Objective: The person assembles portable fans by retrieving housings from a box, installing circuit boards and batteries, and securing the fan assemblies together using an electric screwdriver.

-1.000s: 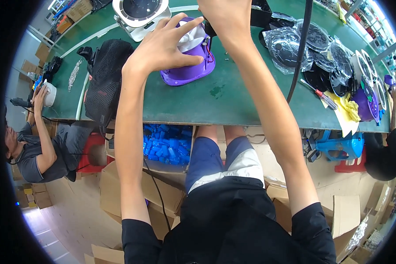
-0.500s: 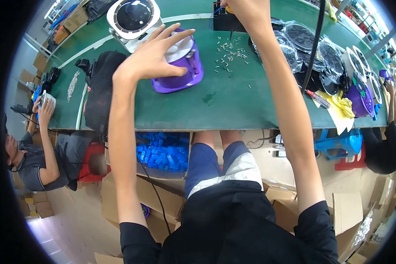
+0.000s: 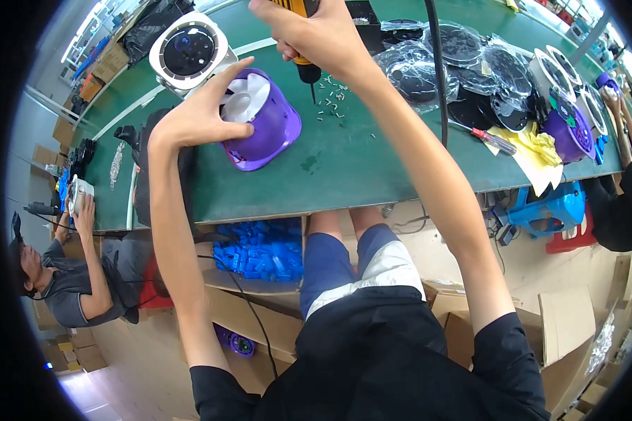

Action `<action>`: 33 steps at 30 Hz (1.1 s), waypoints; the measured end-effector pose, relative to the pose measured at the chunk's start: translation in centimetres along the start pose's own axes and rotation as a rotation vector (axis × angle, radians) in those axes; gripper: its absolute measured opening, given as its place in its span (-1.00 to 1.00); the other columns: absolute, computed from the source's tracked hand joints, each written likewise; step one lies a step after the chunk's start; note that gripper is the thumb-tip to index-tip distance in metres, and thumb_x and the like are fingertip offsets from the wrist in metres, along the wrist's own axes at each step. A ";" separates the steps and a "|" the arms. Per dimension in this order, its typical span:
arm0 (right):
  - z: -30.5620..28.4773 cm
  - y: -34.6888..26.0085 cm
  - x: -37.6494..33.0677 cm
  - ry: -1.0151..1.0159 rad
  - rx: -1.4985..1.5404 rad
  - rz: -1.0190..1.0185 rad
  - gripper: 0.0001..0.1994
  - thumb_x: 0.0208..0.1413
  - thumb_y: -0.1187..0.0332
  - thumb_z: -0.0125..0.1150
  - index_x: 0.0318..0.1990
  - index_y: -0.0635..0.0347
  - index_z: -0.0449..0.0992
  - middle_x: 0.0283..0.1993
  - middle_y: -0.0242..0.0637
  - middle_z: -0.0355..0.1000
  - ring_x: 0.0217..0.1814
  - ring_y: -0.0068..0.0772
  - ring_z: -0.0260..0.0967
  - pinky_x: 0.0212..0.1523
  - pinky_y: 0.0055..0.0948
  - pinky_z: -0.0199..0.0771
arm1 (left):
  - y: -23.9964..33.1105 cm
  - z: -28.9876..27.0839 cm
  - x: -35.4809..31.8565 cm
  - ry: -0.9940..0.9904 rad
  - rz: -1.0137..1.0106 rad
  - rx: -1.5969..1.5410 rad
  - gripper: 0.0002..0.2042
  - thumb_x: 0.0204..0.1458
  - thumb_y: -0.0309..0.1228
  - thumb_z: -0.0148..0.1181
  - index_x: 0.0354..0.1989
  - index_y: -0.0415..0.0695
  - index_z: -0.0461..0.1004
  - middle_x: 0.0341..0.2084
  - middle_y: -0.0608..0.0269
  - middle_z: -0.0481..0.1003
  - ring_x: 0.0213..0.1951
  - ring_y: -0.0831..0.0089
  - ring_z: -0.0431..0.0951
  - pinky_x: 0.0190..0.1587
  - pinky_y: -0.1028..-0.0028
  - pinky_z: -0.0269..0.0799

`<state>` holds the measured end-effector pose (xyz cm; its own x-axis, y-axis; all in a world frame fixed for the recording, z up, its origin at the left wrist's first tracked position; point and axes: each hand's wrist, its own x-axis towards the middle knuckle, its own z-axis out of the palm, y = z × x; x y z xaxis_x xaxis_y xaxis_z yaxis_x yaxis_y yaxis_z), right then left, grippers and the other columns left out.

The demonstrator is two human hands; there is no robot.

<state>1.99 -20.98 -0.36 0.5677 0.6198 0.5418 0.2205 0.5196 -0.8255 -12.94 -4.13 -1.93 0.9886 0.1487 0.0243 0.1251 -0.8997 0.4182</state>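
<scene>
My left hand (image 3: 200,121) grips a purple housing (image 3: 277,130) with a white inside, its thumb on the near rim and its fingers along the far left. The housing leans on the green table. Beyond that hand, a white head with a round black face (image 3: 187,50) appears joined to the housing, though the hand covers the link. In my right hand (image 3: 323,38), a yellow and black power screwdriver (image 3: 306,70) points its bit downward. The bit's tip is just right of the housing, near loose silver screws (image 3: 336,98).
Plastic-wrapped black discs (image 3: 411,74) lie to the right behind a hanging black cable (image 3: 439,77). A red-handled screwdriver (image 3: 495,140) and a yellow glove (image 3: 541,158) are near the right edge. A black bag (image 3: 154,175) sits left. Co-workers sit at both sides.
The power screwdriver has come down and left with my right hand, from over the dark box toward the housing. My left hand and the housing have shifted left, and the housing is turned.
</scene>
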 end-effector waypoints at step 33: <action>-0.6 2.3 -1.9 0.013 0.175 -0.068 -0.75 0.14 0.25 0.41 -0.24 0.24 0.54 -0.58 -0.48 0.40 -0.64 -0.67 0.32 -0.63 -0.57 0.30 | 0.9 -1.1 -1.9 -0.148 0.009 0.162 0.07 -0.43 -0.08 0.57 0.44 0.08 0.23 0.36 0.00 0.15 0.38 0.01 0.22 0.42 0.13 0.13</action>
<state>1.85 -21.33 -3.41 0.5665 0.5730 0.5923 0.1180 0.6549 -0.7465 -14.77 -4.81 -0.60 0.9898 0.0892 -0.1114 0.1163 -0.9566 0.2673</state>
